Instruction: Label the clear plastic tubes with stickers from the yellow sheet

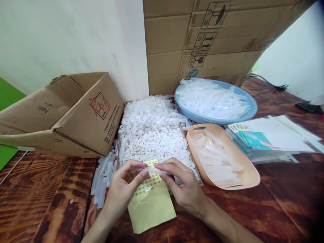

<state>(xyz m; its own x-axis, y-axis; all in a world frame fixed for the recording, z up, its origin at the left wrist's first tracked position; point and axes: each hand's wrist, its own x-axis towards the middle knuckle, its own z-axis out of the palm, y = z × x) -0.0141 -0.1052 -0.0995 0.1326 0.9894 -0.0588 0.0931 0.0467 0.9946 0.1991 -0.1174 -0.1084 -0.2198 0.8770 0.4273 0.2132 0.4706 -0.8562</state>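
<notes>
A small translucent plastic tube [157,170] lies level between my two hands. My left hand [129,180] pinches its left end between thumb and fingers. On the right end, the thumb and fingers of my right hand [181,182] are closed. Below them is a yellow sheet [152,211] with rows of small round stickers on its upper part. Behind my hands, a heap of small clear plastic pieces [157,135] fills a shallow tray.
An open cardboard box [83,114] stands at the left, with loose tubes [102,189] beside it. At the right are a blue basin [253,107] and a peach basket [249,177], both holding tubes, and packaging bags [283,135]. A large carton [167,44] stands behind.
</notes>
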